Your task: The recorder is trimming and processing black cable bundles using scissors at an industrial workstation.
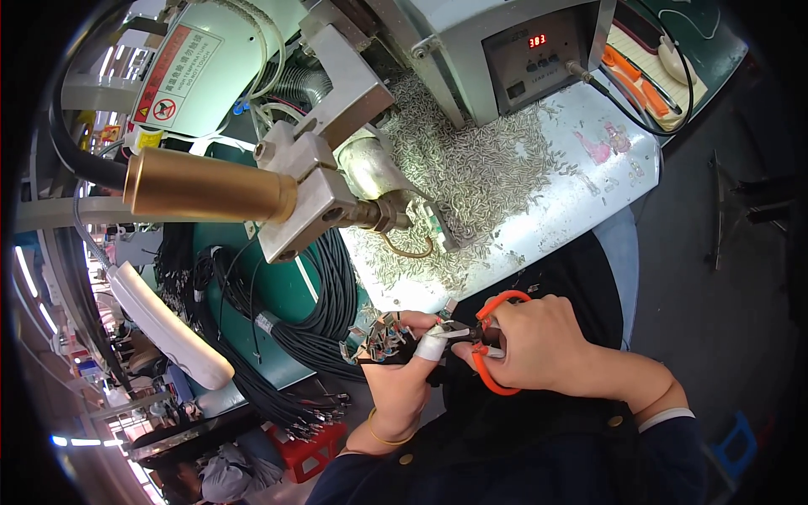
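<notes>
My left hand (pixel 402 370) grips a bundle of thin wire ends with small connectors (pixel 380 337), and its thumb wears a white wrap. My right hand (pixel 532 343) is closed on small cutters with orange handles (pixel 488 337). The cutter tips meet the wire ends beside my left thumb, just below the front edge of the white bench (pixel 589 181).
A soldering fixture with a brass-coloured barrel (pixel 206 187) and metal clamp (pixel 311 189) hangs above the bench. Several tiny wire offcuts (pixel 471 168) litter the white surface. A grey control box with a red display (pixel 530 55) stands behind. Black cable coils (pixel 311 303) lie at left.
</notes>
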`<state>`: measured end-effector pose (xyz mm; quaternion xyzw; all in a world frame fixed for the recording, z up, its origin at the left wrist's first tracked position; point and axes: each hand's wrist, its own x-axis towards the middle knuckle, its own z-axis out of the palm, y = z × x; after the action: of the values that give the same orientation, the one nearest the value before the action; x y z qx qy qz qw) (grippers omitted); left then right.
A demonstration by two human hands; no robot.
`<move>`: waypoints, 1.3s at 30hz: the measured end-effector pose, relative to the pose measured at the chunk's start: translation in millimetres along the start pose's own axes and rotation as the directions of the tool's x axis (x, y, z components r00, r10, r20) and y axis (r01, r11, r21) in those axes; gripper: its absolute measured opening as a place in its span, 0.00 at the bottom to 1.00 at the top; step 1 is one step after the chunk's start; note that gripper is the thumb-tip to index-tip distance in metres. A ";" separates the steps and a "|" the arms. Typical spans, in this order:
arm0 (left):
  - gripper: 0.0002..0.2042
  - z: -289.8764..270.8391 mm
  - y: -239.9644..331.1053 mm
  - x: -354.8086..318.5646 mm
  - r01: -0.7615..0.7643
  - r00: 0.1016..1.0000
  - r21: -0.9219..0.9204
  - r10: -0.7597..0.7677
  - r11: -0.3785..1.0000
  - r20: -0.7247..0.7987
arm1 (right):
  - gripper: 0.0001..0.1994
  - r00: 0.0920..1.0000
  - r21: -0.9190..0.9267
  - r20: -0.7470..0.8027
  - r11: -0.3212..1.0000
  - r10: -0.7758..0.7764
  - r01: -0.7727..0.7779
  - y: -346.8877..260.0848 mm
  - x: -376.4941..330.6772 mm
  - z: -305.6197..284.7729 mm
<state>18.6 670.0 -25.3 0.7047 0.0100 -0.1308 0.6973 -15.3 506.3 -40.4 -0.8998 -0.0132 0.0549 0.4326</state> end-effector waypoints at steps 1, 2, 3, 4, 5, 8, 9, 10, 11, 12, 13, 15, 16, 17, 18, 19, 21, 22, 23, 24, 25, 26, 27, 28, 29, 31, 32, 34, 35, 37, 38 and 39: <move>0.08 -0.3 -0.1 0.3 -0.003 1.000 0.004 0.003 1.000 -0.006 | 0.21 1.000 0.001 0.000 1.000 0.000 0.000 0.1 -0.5 0.8; 0.08 -0.7 0.4 1.0 -0.002 1.000 0.005 0.002 1.000 -0.005 | 0.21 1.000 0.023 0.000 1.000 0.008 -0.008 0.5 -0.5 1.9; 0.08 -1.1 1.1 1.6 0.021 1.000 -0.026 -0.021 0.999 -0.014 | 0.21 1.000 0.044 -0.001 0.999 0.015 -0.015 1.0 -0.5 3.0; 0.09 -1.6 1.9 2.4 0.044 0.999 -0.058 -0.046 0.997 -0.022 | 0.21 1.000 0.066 -0.001 0.998 0.023 -0.023 1.4 -0.2 3.4; 0.09 -2.0 2.8 3.2 0.067 0.997 -0.089 -0.070 0.994 -0.029 | 0.21 1.000 0.067 -0.001 0.997 0.024 -0.023 1.9 0.6 3.2; 0.08 -0.3 8.1 7.9 0.116 0.993 -0.074 -0.117 0.990 -0.010 | 0.19 1.000 0.070 0.013 0.998 0.009 -0.009 4.2 3.5 1.4; 0.08 0.2 9.5 10.5 0.140 0.990 -0.066 -0.140 0.988 -0.001 | 0.19 1.000 0.071 0.012 0.997 0.011 -0.011 6.1 3.8 2.0; 0.08 -0.6 9.5 14.2 0.141 0.990 -0.065 -0.142 0.988 0.001 | 0.18 0.999 0.134 0.037 0.991 0.019 -0.024 9.6 4.1 3.8; 0.07 -2.5 8.3 19.1 0.191 0.981 -0.138 -0.185 0.972 0.051 | 0.17 0.998 0.196 0.062 0.980 0.027 -0.038 13.2 4.5 5.5; 0.07 -4.7 6.7 24.6 0.240 0.970 -0.209 -0.223 0.948 0.101 | 0.16 0.996 0.257 0.088 0.965 0.029 -0.051 15.0 5.5 6.0; 0.06 -5.4 5.3 30.3 0.290 0.954 -0.275 -0.256 0.917 0.154 | 0.16 0.996 0.258 0.086 0.965 0.028 -0.050 15.0 6.8 3.7; 0.05 -4.6 1.8 44.5 0.319 0.946 -0.313 -0.284 0.894 0.154 | 0.15 0.978 0.466 0.099 0.859 0.185 -0.210 13.4 10.7 -1.9; 0.05 -3.4 0.5 52.6 0.346 0.938 -0.351 -0.310 0.870 0.156 | 0.14 0.958 0.561 0.118 0.779 0.260 -0.281 13.4 13.8 -3.4; 0.05 -1.4 -0.6 60.0 0.374 0.927 -0.387 -0.337 0.842 0.163 | 0.14 0.958 0.562 0.119 0.778 0.262 -0.282 15.3 17.9 -2.2; 0.05 0.4 -1.3 66.4 0.376 0.927 -0.386 -0.339 0.843 0.163 | 0.14 0.968 0.581 0.002 0.788 0.251 -0.205 18.1 23.8 1.6; 0.05 2.5 -0.7 72.1 0.362 0.932 -0.355 -0.331 0.862 0.148 | 0.13 0.964 0.589 -0.116 0.798 0.238 -0.126 20.5 30.3 5.0; 0.05 4.6 0.3 80.0 0.333 0.943 -0.292 -0.312 0.897 0.115 | 0.13 0.948 0.590 -0.230 0.806 0.222 -0.046 24.4 45.1 6.8; 0.05 3.6 -0.3 82.5 0.333 0.943 -0.291 -0.314 0.897 0.111 | 0.13 0.945 0.545 -0.266 0.839 0.191 -0.016 27.2 55.6 6.6; 0.05 2.1 -0.9 84.9 0.339 0.941 -0.273 -0.317 0.900 0.121 | 0.13 0.941 0.496 -0.301 0.868 0.158 0.013 29.2 65.3 6.3; 0.05 1.4 -0.8 87.2 0.346 0.937 -0.254 -0.321 0.903 0.134 | 0.13 0.934 0.445 -0.335 0.895 0.124 0.041 29.3 71.1 5.6; 0.05 0.7 -0.4 88.9 0.352 0.934 -0.235 -0.325 0.906 0.147 | 0.13 0.935 0.446 -0.333 0.894 0.125 0.039 27.1 74.2 4.6; 0.05 0.3 0.7 90.1 0.354 0.934 -0.235 -0.328 0.905 0.145 | 0.12 0.945 0.477 -0.298 0.879 0.137 0.023 24.1 76.9 2.5; 0.06 0.0 2.3 91.0 0.363 0.930 -0.223 -0.335 0.905 0.154 | 0.12 0.954 0.507 -0.262 0.862 0.146 0.008 21.7 79.5 0.7; 0.06 -0.3 3.9 91.7 0.371 0.925 -0.210 -0.342 0.904 0.163 | 0.12 0.962 0.537 -0.226 0.844 0.153 -0.008 21.2 81.3 -0.2; 0.07 -0.8 4.8 92.4 0.380 0.921 -0.198 -0.349 0.904 0.172 | 0.12 0.963 0.538 -0.223 0.843 0.153 -0.009 21.9 82.4 0.0; 0.07 -2.4 5.3 93.0 0.385 0.920 -0.196 -0.357 0.902 0.163 | 0.12 0.963 0.526 -0.230 0.850 0.144 -0.001 23.0 82.6 1.3; 0.08 -3.2 5.5 93.1 0.390 0.918 -0.192 -0.364 0.901 0.158 | 0.12 0.962 0.521 -0.235 0.854 0.140 0.003 23.5 82.8 1.8; 0.09 -3.5 5.7 92.8 0.396 0.916 -0.187 -0.372 0.899 0.152 | 0.12 0.963 0.515 -0.235 0.857 0.133 0.007 23.6 82.9 0.5; 0.09 -3.1 5.9 92.1 0.390 0.918 -0.183 -0.368 0.902 0.146 | 0.11 0.964 0.508 -0.236 0.861 0.126 0.012 23.5 82.9 -0.5; 0.09 -2.7 6.1 91.1 0.379 0.923 -0.176 -0.360 0.908 0.133 | 0.11 0.964 0.502 -0.237 0.865 0.118 0.017 23.9 83.0 -0.3; 0.09 -3.1 5.6 91.0 0.380 0.923 -0.175 -0.360 0.908 0.132 | 0.11 0.961 0.512 -0.250 0.859 0.114 0.032 24.2 82.8 0.4; 0.09 -3.8 4.7 91.0 0.377 0.924 -0.166 -0.357 0.911 0.136 | 0.11 0.958 0.521 -0.264 0.852 0.110 0.046 24.5 82.8 1.1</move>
<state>107.9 658.3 -38.8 0.6130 0.1190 -0.2938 0.7237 66.3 497.7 -67.4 -0.7469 0.0794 -0.0661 0.6568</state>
